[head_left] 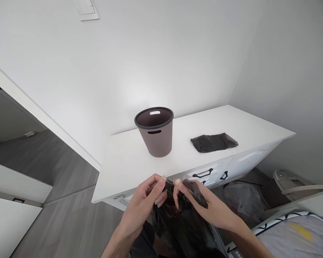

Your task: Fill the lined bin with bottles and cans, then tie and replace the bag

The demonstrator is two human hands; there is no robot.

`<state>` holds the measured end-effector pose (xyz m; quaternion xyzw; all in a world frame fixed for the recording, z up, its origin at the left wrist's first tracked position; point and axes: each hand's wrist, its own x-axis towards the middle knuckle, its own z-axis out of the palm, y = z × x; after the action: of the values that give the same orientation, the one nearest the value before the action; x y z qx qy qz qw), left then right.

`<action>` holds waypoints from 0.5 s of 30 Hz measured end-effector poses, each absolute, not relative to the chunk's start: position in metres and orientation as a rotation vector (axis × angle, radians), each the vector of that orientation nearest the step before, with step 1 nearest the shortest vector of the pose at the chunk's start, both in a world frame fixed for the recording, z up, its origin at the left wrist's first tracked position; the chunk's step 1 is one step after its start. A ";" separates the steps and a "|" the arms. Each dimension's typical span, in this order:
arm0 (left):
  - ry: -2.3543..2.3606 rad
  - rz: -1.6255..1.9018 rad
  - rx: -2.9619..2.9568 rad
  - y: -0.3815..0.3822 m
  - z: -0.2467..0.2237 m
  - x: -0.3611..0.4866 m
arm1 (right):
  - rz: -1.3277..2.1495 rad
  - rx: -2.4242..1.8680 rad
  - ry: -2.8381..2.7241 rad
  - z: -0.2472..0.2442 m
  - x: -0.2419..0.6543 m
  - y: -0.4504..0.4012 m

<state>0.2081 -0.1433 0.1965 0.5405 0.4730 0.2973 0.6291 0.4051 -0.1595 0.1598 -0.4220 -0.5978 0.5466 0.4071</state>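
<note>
One thin black bag [181, 229] hangs crumpled, its folds glossy.

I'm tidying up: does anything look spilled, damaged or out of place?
Only a yellow patch on the padded surface at lower right, which stands out against the grey; stain or print, I can't tell. The bin stands upright, and the black bag in the left hand and right hand is just crumpled.

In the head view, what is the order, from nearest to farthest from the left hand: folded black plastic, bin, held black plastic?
1. Held black plastic, in the left hand.
2. Bin, ahead on the cabinet.
3. Folded black plastic, right of the bin.
</note>
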 end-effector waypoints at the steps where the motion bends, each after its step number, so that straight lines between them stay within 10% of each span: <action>1: 1.075 0.684 1.206 -0.142 0.198 0.210 | 1.351 -1.025 -1.549 0.158 0.406 -0.159; 15: 1.100 0.830 1.513 -0.123 0.241 0.218 | 0.995 -1.035 -1.783 0.187 0.412 -0.132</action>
<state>0.2182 -0.1235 0.2406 0.6311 0.4590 0.3463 0.5207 0.4118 -0.1324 0.1871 -0.4118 -0.7092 0.3958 0.4133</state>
